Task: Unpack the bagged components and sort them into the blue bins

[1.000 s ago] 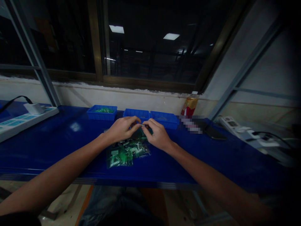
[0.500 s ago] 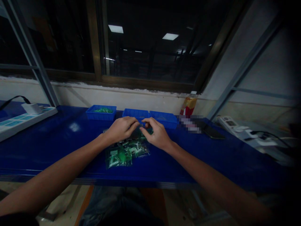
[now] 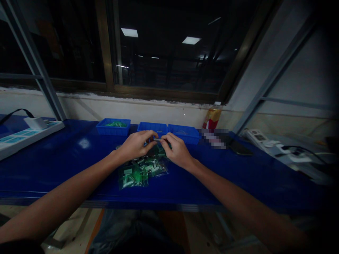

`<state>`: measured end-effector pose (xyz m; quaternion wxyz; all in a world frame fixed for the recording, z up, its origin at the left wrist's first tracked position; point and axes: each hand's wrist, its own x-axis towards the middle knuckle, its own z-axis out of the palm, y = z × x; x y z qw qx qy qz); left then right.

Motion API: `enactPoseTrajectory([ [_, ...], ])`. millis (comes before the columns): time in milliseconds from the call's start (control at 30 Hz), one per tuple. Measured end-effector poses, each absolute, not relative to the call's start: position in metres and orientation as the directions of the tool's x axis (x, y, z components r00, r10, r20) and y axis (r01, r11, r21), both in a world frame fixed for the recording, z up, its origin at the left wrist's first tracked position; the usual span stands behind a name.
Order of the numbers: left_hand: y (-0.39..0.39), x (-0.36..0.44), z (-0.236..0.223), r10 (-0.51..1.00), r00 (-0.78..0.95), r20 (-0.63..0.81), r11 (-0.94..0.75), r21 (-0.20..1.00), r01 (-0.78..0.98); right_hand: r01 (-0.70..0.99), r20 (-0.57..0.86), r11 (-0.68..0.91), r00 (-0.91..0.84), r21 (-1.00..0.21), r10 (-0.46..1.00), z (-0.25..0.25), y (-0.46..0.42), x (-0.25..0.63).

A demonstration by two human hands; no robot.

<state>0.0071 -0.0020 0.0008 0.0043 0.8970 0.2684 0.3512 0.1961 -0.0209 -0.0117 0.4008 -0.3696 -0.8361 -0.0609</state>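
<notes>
My left hand [image 3: 136,144] and my right hand [image 3: 177,150] meet over the table, each with thumb and fingers pinched. Between their fingertips shows a small thin pale strip [image 3: 157,139], gripped at both ends; its exact kind is too small to make out. Something blue shows within the curl of my left fingers, partly hidden. Under the hands lie clear plastic bags with green and white parts [image 3: 134,176], partly covered by the left hand.
Behind the hands stand a blue tray with green pieces [image 3: 113,132], a second blue tray [image 3: 152,124] and a third [image 3: 184,138]. To the right are a bottle [image 3: 212,118], a dark phone [image 3: 240,147] and cables. A white power strip [image 3: 29,135] lies at left.
The pinched fingers have shifted slightly, and the pale strip between them now shows more plainly. The small blue thing seen near my right fingertips before now shows by my left fingers.
</notes>
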Motion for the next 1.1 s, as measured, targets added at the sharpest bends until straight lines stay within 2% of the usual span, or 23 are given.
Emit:
enactPoseTrajectory([
  [300, -0.0026, 0.0085, 0.0009, 0.502, 0.591, 0.632, -0.834, 0.172, 0.525, 0.653, 0.718, 0.735, -0.423, -0.182, 0.553, -0.0121, -0.0222, 0.1954],
  [533, -0.003, 0.0088, 0.0029, 0.535, 0.61, 0.584, -0.802, 0.126, 0.583, 0.641, 0.718, 0.748, -0.439, -0.17, 0.54, -0.0107, -0.0242, 0.1941],
  [733, -0.0041, 0.0077, 0.0035, 0.511, 0.597, 0.618, -0.843, 0.227, 0.487, 0.661, 0.727, 0.728, -0.406, -0.185, 0.554, -0.0113, -0.0227, 0.195],
  [1100, -0.0034, 0.0087, 0.0022, 0.485, 0.597, 0.639, -0.844, 0.161, 0.512, 0.641, 0.735, 0.743, -0.408, -0.193, 0.542, -0.009, -0.0246, 0.1943],
])
